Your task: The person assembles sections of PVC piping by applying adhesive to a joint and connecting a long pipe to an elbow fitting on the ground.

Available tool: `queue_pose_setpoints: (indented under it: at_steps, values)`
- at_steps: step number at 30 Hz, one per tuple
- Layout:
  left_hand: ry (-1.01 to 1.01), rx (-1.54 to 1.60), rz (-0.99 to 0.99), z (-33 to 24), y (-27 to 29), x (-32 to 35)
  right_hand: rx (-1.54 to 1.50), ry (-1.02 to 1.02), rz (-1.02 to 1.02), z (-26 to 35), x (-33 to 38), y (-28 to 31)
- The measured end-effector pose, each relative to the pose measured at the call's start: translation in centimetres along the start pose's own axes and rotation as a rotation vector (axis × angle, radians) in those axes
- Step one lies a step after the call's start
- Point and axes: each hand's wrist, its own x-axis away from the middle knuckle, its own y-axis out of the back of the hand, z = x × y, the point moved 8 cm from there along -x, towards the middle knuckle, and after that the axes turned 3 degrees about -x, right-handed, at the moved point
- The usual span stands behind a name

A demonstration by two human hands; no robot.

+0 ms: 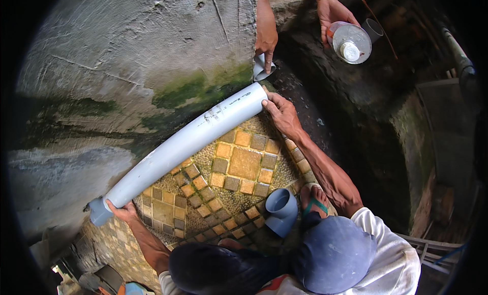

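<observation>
A long light-grey plastic pipe (pixel 190 135) slants from lower left to upper right, along the base of the wall. My left hand (pixel 123 211) grips its lower-left end, beside a short blue-grey pipe fitting (pixel 100 212) at that end; I cannot tell how deep the two are joined. My right hand (pixel 283 114) is closed around the upper-right end, thumb on top. Just beyond that end, a co-worker's hand (pixel 266 38) reaches down with a finger on another grey pipe piece (pixel 262 69). A blue-grey elbow fitting (pixel 282 208) stands on the tiles by my foot.
A rough, mossy concrete wall (pixel 168 46) rises at the left. Below the pipe lies a patterned tile floor (pixel 245 163). To the right runs a dark ditch (pixel 356 127). The co-worker's other hand (pixel 335 13) holds a can (pixel 352 43). Tools (pixel 119 287) lie at lower left.
</observation>
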Motion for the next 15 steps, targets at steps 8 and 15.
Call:
queue_pose_setpoints:
  at_steps: [8,15]
  values:
    - [-0.022,0.039,-0.042,0.1,0.5,0.4,0.609,0.653,-0.019,12.0,8.8,-1.4]
    - [0.015,0.063,-0.001,0.3,1.9,-1.0,0.744,0.710,0.127,18.3,13.1,-3.7]
